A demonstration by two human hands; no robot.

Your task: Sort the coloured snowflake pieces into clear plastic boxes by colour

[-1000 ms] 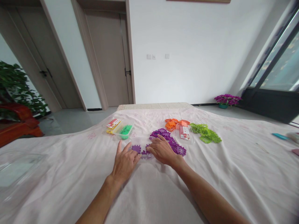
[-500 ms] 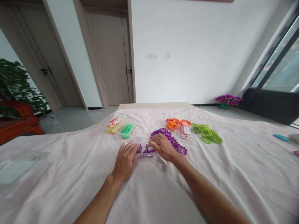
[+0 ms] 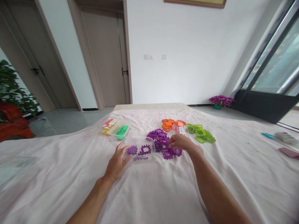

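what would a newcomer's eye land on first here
Three bright heaps of toothed plastic tiles on the pale pink bedsheet: the purple heap in the middle, the orange heap behind it, the lime-green heap to the right. Just left, a clear plastic box holds a few purple tiles; the left hand rests against it and the right hand touches the purple heap.

At twelve o'clock the picture frame (image 3: 195,3) is cut off by the top edge. At nine o'clock the plant (image 3: 12,93) runs out of view. The right hand (image 3: 183,143) hides its own fingertips among the purple pieces (image 3: 161,141). The box label (image 3: 107,123) is too small to read.
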